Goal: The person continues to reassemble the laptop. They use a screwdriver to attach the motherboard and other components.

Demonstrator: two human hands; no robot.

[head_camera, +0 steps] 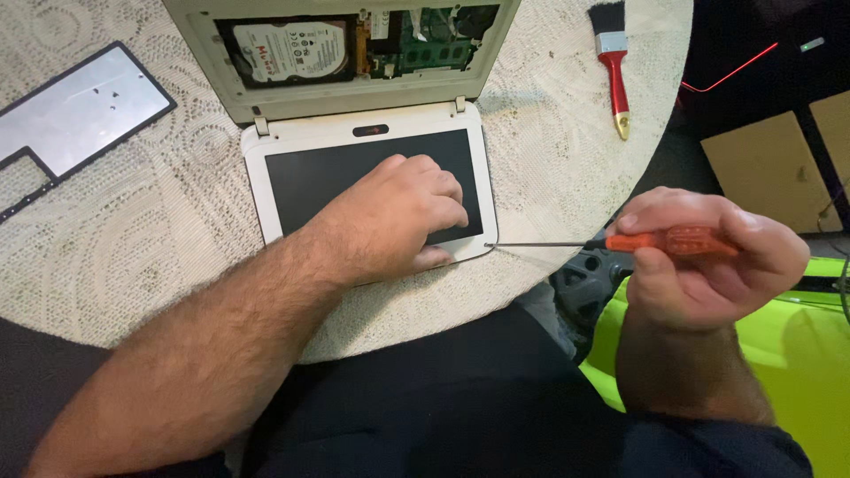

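My left hand [403, 212] presses flat on the laptop screen [372, 181] near the table's front edge; my right hand [708, 265] fingers grip the orange screwdriver [655, 241], its tip at the screen's corner.

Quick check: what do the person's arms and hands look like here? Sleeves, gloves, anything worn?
Both bare. Left hand and right hand: no gloves, and no rings or watch visible. Forearms are uncovered and hairy, with no sleeve in view on either. No markings, straps or cables on them. Dark clothing shows only lower down, at the lap.
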